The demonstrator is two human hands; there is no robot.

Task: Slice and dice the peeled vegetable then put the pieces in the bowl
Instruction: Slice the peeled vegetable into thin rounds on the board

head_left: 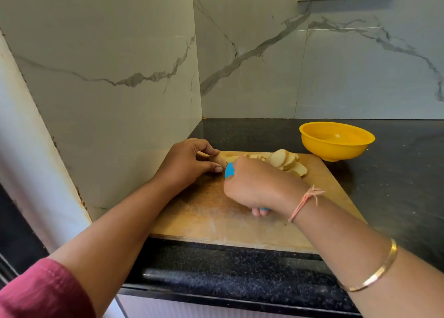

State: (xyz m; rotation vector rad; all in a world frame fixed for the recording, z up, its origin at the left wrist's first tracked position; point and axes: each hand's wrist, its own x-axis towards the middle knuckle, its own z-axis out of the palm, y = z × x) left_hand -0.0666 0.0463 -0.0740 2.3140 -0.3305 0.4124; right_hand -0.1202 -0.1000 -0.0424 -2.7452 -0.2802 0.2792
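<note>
My left hand (189,160) pinches the small stub of vegetable (219,159) just beside the blue-handled knife (230,170) gripped in my right hand (252,185), so a slip could nick my fingertips (218,169).

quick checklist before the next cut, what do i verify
1. stub steadied: left hand pinches it, ok
2. knife secure: right hand grips its blue handle, ok
3. blade clear of the left fingertips: cannot tell, the right hand hides the blade
4. slices out of the way: piled on the board to the right of the stub, ok
5. bowl ready: upright beside the board's far right corner, ok
</note>
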